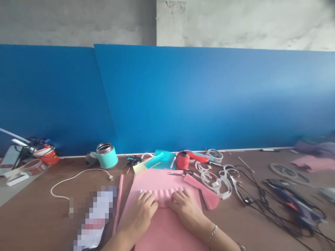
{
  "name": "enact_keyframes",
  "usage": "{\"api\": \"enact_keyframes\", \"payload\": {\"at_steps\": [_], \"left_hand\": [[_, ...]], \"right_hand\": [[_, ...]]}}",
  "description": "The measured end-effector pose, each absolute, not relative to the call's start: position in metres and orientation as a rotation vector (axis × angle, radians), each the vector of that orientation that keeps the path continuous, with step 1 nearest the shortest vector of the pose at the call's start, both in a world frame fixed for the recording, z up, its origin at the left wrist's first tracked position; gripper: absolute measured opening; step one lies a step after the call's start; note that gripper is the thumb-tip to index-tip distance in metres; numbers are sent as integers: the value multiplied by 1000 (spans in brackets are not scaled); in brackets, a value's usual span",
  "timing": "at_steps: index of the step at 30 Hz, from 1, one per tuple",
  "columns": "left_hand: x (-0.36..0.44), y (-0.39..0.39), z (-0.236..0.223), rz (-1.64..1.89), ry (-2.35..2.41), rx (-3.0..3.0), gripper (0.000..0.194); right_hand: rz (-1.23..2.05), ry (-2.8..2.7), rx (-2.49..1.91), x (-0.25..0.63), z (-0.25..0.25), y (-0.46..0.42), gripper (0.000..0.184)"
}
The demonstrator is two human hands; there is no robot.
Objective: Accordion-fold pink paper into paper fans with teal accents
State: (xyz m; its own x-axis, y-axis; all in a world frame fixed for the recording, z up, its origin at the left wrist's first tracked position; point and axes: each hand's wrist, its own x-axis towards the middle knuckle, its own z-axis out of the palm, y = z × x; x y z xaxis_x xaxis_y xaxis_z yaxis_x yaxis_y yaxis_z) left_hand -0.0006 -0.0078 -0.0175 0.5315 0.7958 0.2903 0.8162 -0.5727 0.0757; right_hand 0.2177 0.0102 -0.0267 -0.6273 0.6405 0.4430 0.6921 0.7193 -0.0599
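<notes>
A large pink paper sheet (159, 230) lies on the brown table (39, 212) right in front of me. Its far edge is folded into narrow accordion pleats (163, 196). My left hand (140, 212) pinches the left end of the pleats, fingers curled over them. On the right end, my right hand (184, 207) presses down with bent fingers; a bracelet circles that wrist. A finished pink pleated fan (202, 191) lies just to the right of the sheet. Left of the sheet lies a thin pink strip (118, 202).
Scissors (180, 172), a red tape roll (182, 159), teal paper (163, 158), a teal tin (106, 156), white paper rings (217, 181), a white cable (75, 178) and black cords with a glue gun (290, 200) lie about. A blue partition (199, 97) backs the table.
</notes>
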Motion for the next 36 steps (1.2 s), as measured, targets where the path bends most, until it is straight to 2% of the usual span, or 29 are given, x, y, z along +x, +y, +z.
{"api": "enact_keyframes", "payload": {"at_steps": [7, 12, 22, 29, 36], "left_hand": [[-4, -6, -12, -682, -1582, -2741, 22], [-16, -2, -4, -756, -1794, -2743, 19], [-40, 10, -16, -675, -2052, -2658, 19], [-44, 15, -19, -648, -2006, -2660, 24], [-44, 17, -19, -638, -1928, -2627, 25]], "right_hand": [[257, -2436, -1223, 229, -11, 11, 12], [438, -2289, -1283, 242, -8, 17, 15], [479, -2156, -1490, 260, -17, 33, 26], [477, -2172, -1522, 263, -22, 38, 32], [476, -2157, -1574, 265, -26, 41, 31]]}}
